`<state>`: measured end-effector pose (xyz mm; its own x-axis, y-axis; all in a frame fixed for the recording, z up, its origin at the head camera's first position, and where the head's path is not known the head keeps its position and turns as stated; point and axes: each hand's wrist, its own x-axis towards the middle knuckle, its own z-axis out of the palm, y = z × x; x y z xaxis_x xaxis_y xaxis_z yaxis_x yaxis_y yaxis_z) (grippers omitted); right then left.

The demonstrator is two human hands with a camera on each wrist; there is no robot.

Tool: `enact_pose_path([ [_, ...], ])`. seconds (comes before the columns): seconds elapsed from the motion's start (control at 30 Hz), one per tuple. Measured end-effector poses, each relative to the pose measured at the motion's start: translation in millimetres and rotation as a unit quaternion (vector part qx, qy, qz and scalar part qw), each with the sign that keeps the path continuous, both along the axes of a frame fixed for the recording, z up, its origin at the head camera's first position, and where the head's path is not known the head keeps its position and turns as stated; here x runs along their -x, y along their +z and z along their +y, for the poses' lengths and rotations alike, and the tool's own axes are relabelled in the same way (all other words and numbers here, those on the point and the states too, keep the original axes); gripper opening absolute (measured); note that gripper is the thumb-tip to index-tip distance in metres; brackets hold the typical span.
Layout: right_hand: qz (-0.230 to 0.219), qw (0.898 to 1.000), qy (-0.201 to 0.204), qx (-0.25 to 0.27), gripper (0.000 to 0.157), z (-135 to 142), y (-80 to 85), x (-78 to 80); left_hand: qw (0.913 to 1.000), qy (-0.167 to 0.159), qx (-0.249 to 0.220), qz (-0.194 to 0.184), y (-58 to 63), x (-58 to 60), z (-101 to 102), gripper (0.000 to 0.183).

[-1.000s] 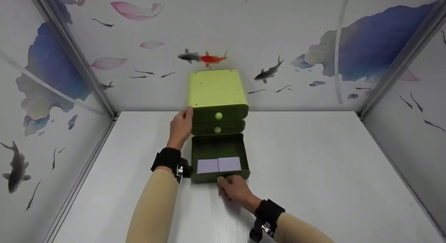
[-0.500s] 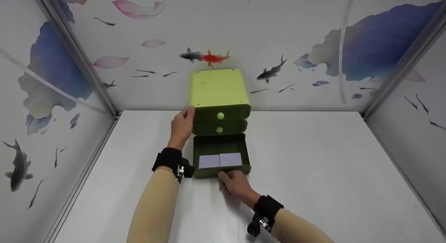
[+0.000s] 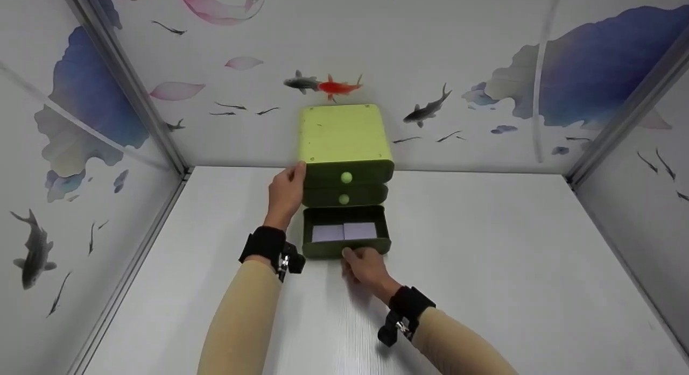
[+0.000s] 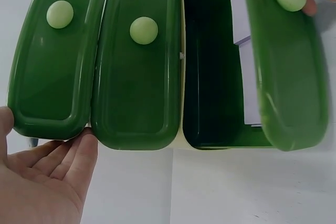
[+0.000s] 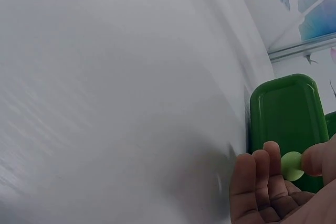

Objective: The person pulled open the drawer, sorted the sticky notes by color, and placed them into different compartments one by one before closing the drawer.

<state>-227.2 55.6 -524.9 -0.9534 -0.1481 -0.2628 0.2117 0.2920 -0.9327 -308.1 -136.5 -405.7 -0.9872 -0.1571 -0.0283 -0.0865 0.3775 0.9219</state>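
A small green cabinet (image 3: 344,133) with three drawers stands at the back of the table, against the wall. Its bottom drawer (image 3: 321,250) is pulled part way out and contains two pale purple blocks or pads (image 3: 359,231) side by side; their exact kind is unclear. The two upper drawers are closed, each with a round light-green knob (image 4: 144,30). My left hand (image 3: 285,195) steadies the cabinet's left side, fairly straight fingers against it and thumb at the upper corner. Between thumb and fingers, my right hand (image 3: 368,270) pinches the bottom drawer's knob (image 5: 291,165).
White table surface (image 3: 484,256) extends on both sides of the cabinet and in front of it. Walls printed with fish and petals enclose the table, with metal rails (image 3: 129,90) at the corners. Both wrists wear black camera straps (image 3: 264,243).
The bottom drawer has slid inward towards the cabinet, its purple contents moving with it. My right hand has moved forward with the knob, while my left hand keeps its place on the cabinet's side.
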Motion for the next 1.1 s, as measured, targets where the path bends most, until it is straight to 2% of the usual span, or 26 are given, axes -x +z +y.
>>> enact_pose_path([
  [0.27, -0.011, 1.000, -0.012, 0.007, 0.042, 3, -2.5, 17.5, 0.9998, 0.001, -0.013, -0.011, -0.4, -0.1, 5, 0.059],
  [0.57, -0.018, 0.999, -0.027, 0.010, 0.042, -2, 5.4, 45.2, 0.9999, 0.006, -0.009, 0.002, 2.5, 2.8, 7, 0.060],
  [0.77, -0.012, 0.999, -0.032, 0.003, 0.043, -8, 5.7, 57.4, 1.0000, 0.004, -0.006, 0.003, 2.2, 2.6, 4, 0.060],
  [1.1, -0.046, 0.998, -0.028, 0.016, 0.043, -13, 3.9, 74.9, 0.9998, 0.013, -0.015, -0.005, -0.8, 2.4, 0, 0.060],
])
